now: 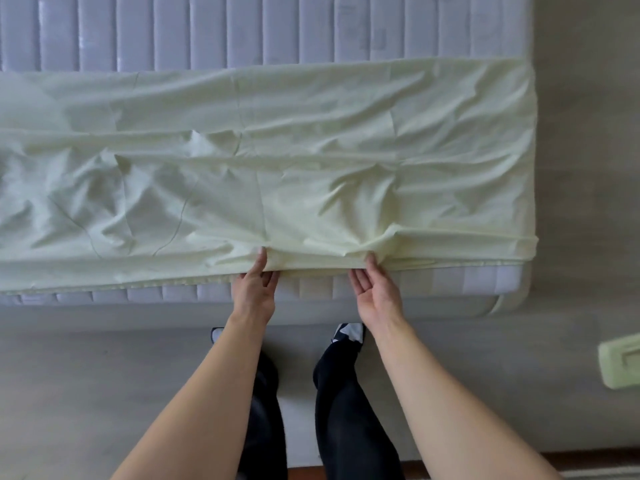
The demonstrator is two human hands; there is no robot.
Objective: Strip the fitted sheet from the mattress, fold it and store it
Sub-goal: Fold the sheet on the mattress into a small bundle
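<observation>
No readable text, label or number anywhere.

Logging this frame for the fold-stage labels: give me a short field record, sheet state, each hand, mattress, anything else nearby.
sheet: pale yellow fitted sheet, off the corners, lying wrinkled in a long band across the mattress
mattress: quilted grey mattress, bare beyond the sheet and along the near edge
left hand: left hand gripping the sheet's near edge
right hand: right hand gripping the same edge, apart from the left
other: folded pale green fabric on the floor at right
</observation>
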